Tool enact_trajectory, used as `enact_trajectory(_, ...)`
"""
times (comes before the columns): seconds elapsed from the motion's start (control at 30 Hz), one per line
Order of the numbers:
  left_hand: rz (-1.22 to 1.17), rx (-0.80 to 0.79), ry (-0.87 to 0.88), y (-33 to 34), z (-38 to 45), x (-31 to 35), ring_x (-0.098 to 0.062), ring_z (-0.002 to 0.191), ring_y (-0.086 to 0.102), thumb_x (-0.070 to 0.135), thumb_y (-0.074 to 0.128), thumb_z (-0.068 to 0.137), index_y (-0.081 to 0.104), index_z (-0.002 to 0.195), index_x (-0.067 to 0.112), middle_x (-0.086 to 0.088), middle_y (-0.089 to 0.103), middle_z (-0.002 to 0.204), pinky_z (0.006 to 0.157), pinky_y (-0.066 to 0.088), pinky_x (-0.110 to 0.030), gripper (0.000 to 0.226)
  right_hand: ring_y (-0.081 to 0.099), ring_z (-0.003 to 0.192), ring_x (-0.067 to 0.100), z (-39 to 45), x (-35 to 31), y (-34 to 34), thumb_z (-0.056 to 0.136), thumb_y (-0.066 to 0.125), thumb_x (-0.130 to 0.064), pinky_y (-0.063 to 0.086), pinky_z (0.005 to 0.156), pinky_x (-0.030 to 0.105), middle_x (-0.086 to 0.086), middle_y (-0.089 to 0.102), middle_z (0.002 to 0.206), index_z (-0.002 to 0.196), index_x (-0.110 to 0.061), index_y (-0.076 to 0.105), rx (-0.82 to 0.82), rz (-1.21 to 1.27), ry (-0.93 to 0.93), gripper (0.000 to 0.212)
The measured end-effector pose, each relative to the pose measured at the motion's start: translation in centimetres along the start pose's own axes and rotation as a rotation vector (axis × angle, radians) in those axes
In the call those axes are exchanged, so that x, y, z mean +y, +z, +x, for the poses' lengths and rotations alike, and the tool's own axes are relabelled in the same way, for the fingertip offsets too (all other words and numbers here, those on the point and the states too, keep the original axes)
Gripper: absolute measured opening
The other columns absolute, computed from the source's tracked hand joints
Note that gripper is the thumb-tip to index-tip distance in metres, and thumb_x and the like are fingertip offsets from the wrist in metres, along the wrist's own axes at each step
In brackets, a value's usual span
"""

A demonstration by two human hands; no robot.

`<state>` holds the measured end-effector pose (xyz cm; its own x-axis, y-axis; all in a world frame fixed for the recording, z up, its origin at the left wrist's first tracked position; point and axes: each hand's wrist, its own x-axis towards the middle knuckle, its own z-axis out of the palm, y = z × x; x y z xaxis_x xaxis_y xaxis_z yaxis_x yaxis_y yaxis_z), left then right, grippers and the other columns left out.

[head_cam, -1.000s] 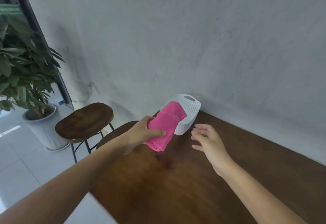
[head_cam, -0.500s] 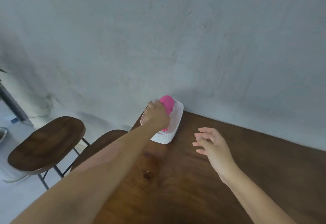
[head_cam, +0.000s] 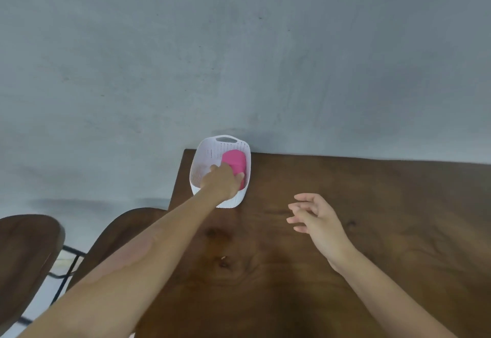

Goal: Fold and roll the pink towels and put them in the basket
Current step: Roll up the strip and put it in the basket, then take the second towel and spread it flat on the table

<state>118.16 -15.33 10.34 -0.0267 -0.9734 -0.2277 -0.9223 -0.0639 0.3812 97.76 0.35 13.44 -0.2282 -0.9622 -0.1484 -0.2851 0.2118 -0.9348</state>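
Inside the basket (head_cam: 210, 151), against its right wall, one rolled towel (head_cam: 233, 161) already lay, with my left hand (head_cam: 221, 182) curled over its near end, so I judged that roll nearly delivered; no other towels showed. My right hand (head_cam: 316, 215) hovered loose-fingered and empty, right of the basket over the table (head_cam: 372, 204). The basket sat at the table's far left corner, touching the wall (head_cam: 239, 58), leaving room only on its near and right sides.
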Motion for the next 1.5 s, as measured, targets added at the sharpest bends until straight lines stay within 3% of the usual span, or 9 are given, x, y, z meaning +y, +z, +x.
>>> enact_trajectory(0.13,0.186,0.272,0.213,0.2,-3.0,0.3,-0.037,0.11,0.052,0.047,0.043,0.1,0.05,0.13,0.009,-0.017,0.053,0.124,0.093,0.042,-0.044,0.05,0.074,0.088,0.013,-1.5,1.5,-0.1,0.099,0.062,-0.022,0.059,0.089,0.04,-0.003,0.069,0.112,0.117,-0.027,0.059,0.05,0.004,0.056,0.02)
enact_trajectory(0.27,-0.045,0.472,0.528,2.9,-8.8,1.2,-0.031,0.116,0.051,0.038,0.052,0.098,0.061,0.125,0.014,-0.009,0.057,0.125,0.101,0.043,-0.042,0.037,0.074,0.087,0.014,-3.6,3.7,-1.6,0.099,0.061,-0.021,0.059,0.087,0.038,-0.003,0.068,0.112,0.118,-0.026,0.058,0.105,0.011,0.109,0.02)
enact_trajectory(0.37,-0.164,0.392,0.596,6.4,-12.8,1.9,-0.022,0.12,0.049,0.036,0.054,0.097,0.062,0.123,0.019,0.0,0.055,0.127,0.106,0.042,-0.037,0.032,0.074,0.086,0.014,-5.4,5.7,-3.5,0.099,0.06,-0.019,0.059,0.086,0.037,-0.002,0.069,0.11,0.118,-0.025,0.058,0.148,0.018,0.14,0.02)
enact_trajectory(0.5,-0.287,0.231,0.564,11.2,-17.2,3.9,-0.016,0.114,0.05,0.035,0.056,0.096,0.062,0.123,0.024,0.008,0.054,0.124,0.099,0.046,-0.032,0.029,0.074,0.084,0.016,-8.1,8.9,-7.3,0.099,0.06,-0.014,0.059,0.082,0.034,0.001,0.069,0.108,0.118,-0.022,0.058,0.194,0.024,0.164,0.021)
enact_trajectory(0.67,-0.32,0.113,0.56,15.9,-21.5,9.5,-0.008,0.117,0.047,0.035,0.055,0.099,0.06,0.126,0.026,0.014,0.053,0.126,0.096,0.036,-0.019,0.029,0.074,0.084,0.016,-11.8,13.9,-14.3,0.099,0.06,-0.015,0.06,0.082,0.037,-0.001,0.07,0.107,0.116,-0.023,0.057,0.245,0.037,0.183,0.019)
enact_trajectory(0.87,-0.317,0.008,0.608,21.8,-25.5,20.8,-0.01,0.113,0.051,0.038,0.055,0.098,0.06,0.121,0.029,0.014,0.057,0.118,0.094,0.045,-0.028,0.025,0.072,0.085,0.019,-17.0,19.5,-26.0,0.1,0.059,-0.014,0.057,0.085,0.039,-0.002,0.07,0.104,0.116,-0.024,0.057,0.312,0.097,0.184,0.019)
enact_trajectory(1.0,-0.306,-0.029,0.659,26.3,-28.5,28.9,-0.012,0.111,0.053,0.038,0.056,0.097,0.06,0.117,0.029,0.014,0.057,0.114,0.092,0.048,-0.034,0.022,0.072,0.084,0.018,-20.5,23.1,-34.0,0.1,0.059,-0.014,0.055,0.081,0.033,0.0,0.069,0.105,0.115,-0.024,0.058,0.377,0.119,0.192,0.019)
enact_trajectory(1.33,-0.254,-0.166,0.843,33.9,-34.5,46.3,-0.013,0.108,0.054,0.038,0.054,0.098,0.062,0.112,0.027,0.013,0.059,0.111,0.089,0.052,-0.036,0.019,0.072,0.084,0.013,-27.3,28.4,-50.9,0.1,0.059,-0.025,0.056,0.081,0.033,-0.002,0.067,0.109,0.114,-0.03,0.058,0.594,0.159,0.24,0.014)
enact_trajectory(1.5,-0.209,-0.208,0.968,37.1,-35.3,55.1,-0.015,0.104,0.055,0.039,0.053,0.098,0.062,0.111,0.026,0.01,0.06,0.109,0.087,0.052,-0.037,0.02,0.072,0.083,0.012,-28.7,30.4,-57.5,0.101,0.058,-0.024,0.056,0.086,0.042,-0.002,0.067,0.108,0.113,-0.031,0.057,0.71,0.15,0.261,0.014)
